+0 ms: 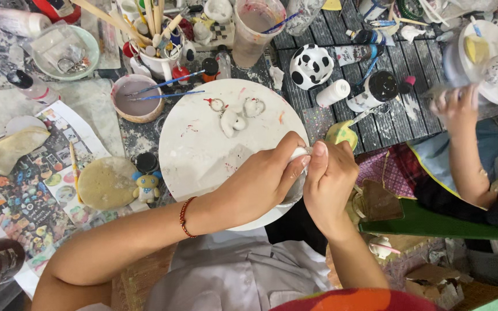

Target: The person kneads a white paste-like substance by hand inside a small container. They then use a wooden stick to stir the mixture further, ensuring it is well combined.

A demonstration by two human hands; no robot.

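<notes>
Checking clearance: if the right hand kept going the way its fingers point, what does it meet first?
Probably the small white piece pinched between right hand and left hand; beyond it the round white board. Depth is unclear.

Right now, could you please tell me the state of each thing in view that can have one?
Left hand: closed on a small white piece.
Right hand: pinching the same small white piece.
Round white board: flat, paint-smeared, three small key-ring figures on it.
Clear plastic cup: upright, cloudy water, brush inside.
Black-spotted white pot: upright.
Pink-rimmed bowl: two blue brushes resting across it.
</notes>
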